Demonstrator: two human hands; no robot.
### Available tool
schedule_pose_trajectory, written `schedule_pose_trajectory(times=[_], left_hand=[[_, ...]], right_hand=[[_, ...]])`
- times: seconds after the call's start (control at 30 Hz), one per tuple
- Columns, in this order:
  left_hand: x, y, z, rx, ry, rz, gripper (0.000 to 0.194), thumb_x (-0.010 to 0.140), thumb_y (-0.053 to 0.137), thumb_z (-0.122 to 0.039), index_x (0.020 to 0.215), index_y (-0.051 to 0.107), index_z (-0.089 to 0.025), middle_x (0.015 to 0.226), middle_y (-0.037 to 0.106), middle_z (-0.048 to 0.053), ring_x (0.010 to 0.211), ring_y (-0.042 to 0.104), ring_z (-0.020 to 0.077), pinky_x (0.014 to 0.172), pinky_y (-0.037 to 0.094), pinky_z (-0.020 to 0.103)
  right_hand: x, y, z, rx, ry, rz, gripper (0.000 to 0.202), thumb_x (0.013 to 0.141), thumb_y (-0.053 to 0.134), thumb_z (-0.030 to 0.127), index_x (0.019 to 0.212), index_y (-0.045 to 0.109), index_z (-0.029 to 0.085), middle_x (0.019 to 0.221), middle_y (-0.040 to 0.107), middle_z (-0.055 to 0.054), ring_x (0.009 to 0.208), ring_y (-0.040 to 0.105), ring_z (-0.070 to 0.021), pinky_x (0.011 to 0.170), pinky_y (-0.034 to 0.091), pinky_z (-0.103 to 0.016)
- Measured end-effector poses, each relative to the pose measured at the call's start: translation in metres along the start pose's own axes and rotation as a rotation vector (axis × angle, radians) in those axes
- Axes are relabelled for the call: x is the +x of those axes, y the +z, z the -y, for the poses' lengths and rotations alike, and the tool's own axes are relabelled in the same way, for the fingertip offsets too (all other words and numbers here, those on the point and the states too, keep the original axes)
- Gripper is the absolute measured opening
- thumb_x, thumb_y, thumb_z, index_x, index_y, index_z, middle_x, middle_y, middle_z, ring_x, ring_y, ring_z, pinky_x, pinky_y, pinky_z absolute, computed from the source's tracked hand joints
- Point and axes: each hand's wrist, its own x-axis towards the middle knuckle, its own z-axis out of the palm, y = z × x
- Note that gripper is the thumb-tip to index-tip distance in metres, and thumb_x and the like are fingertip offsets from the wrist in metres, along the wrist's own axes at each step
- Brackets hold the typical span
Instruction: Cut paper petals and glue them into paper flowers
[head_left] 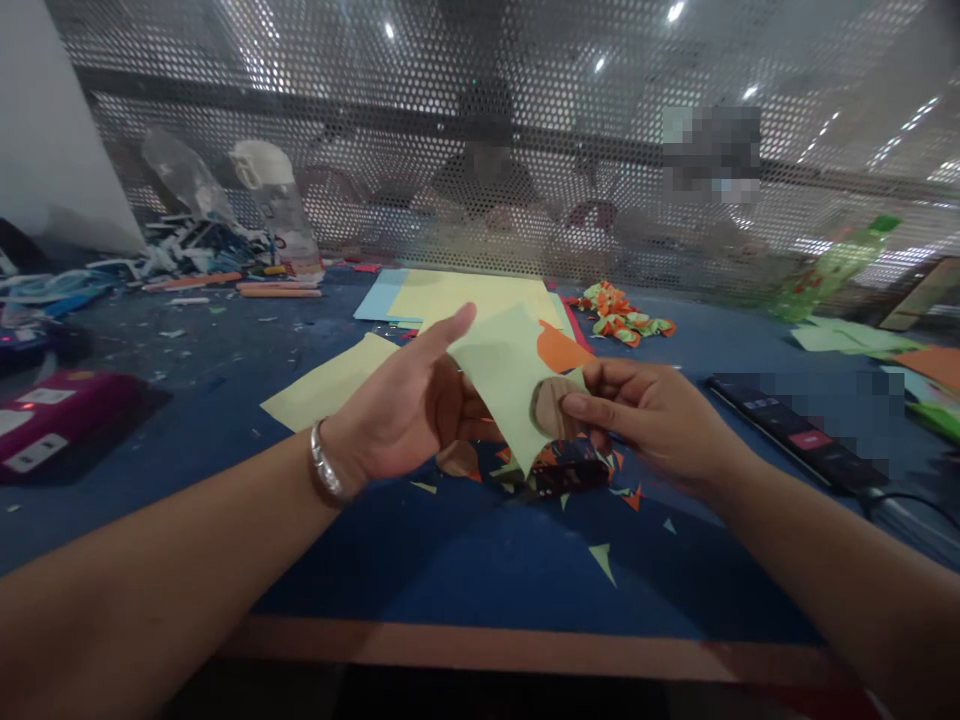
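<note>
A pale green sheet of paper (501,368) with pointed corners is held up in front of me. My right hand (637,410) pinches its right side, its thumb pressing a round brown disc (551,408) against the paper. My left hand (420,400) is at the paper's left edge, thumb raised and apart, fingers partly hidden behind the sheet. Below them, another rounded brown piece (459,459) and a dark object (574,477), whose kind I cannot make out, lie among green and orange paper scraps (603,562).
Yellow sheets (472,290) and a yellow piece (330,380) lie behind. Orange-green paper clippings (611,315) are heaped back right. A phone (795,430) with a cable lies right, near a green bottle (836,270). A magenta device (67,415) sits left; a white-lidded bottle (277,200) stands behind.
</note>
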Motion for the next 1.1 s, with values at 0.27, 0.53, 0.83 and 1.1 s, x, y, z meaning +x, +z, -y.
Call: schedule_pose_trajectory(times=[0.27, 0.53, 0.83, 1.1], left_hand=[[-0.001, 0.024, 0.033, 0.083, 0.121, -0.033, 0.035, 0.082, 0.079, -0.025, 0.116, 0.074, -0.017, 0.114, 0.077, 0.009, 0.109, 0.068, 0.0241, 0.089, 0.051, 0.031], [0.005, 0.020, 0.042, 0.145, 0.186, -0.144, 0.028, 0.079, 0.082, -0.022, 0.107, 0.077, -0.019, 0.109, 0.077, 0.005, 0.100, 0.069, 0.0180, 0.092, 0.052, 0.029], [0.005, 0.025, 0.043, 0.177, 0.238, -0.201, 0.025, 0.080, 0.080, -0.020, 0.105, 0.077, -0.018, 0.119, 0.076, 0.007, 0.103, 0.071, 0.0198, 0.093, 0.055, 0.030], [0.008, 0.012, 0.035, 0.220, 0.362, -0.320, 0.027, 0.074, 0.086, -0.024, 0.098, 0.078, -0.016, 0.111, 0.078, 0.007, 0.098, 0.072, 0.0203, 0.090, 0.056, 0.030]], right_hand=[[-0.002, -0.001, 0.002, -0.012, -0.016, -0.012, 0.033, 0.084, 0.076, 0.046, 0.081, 0.062, 0.017, 0.068, 0.058, 0.003, 0.050, 0.054, -0.0061, 0.046, 0.039, -0.020], [-0.001, 0.004, 0.004, -0.071, -0.037, 0.023, 0.031, 0.087, 0.073, 0.044, 0.078, 0.059, 0.017, 0.064, 0.056, 0.004, 0.048, 0.056, -0.0063, 0.045, 0.041, -0.019], [-0.004, 0.011, 0.009, -0.106, -0.057, 0.000, 0.037, 0.080, 0.079, 0.046, 0.071, 0.056, 0.018, 0.056, 0.053, 0.006, 0.046, 0.054, -0.0072, 0.042, 0.038, -0.019], [-0.001, -0.018, 0.011, -0.263, -0.175, -0.179, 0.029, 0.085, 0.072, 0.047, 0.081, 0.067, 0.018, 0.068, 0.068, -0.001, 0.052, 0.061, -0.0110, 0.050, 0.047, -0.024]])
